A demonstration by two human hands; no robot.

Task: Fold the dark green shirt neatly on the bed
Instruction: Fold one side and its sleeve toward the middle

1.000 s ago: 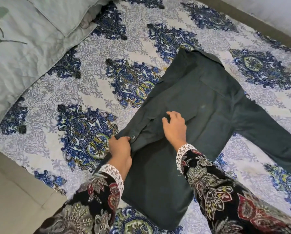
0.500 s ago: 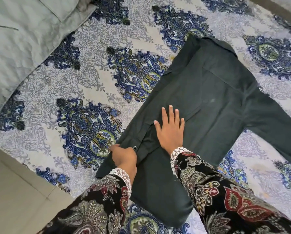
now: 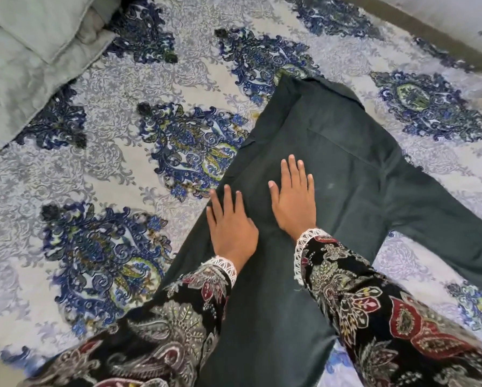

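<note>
Flat, both hands, left (image 3: 230, 229) and right (image 3: 294, 202), grip released, on matte dark green shirt (image 3: 346, 152), paisley bedsheet (image 3: 108, 191) beneath.

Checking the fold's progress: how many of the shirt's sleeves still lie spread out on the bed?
1. One sleeve of the dark green shirt stretches right across the bedsheet. The other isn't visible, probably folded under both flat hands.

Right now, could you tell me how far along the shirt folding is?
Done: one side of the dark green shirt is folded in. In hand: left hand and right hand press it flat. Left: the outstretched sleeve and the final folds.
</note>
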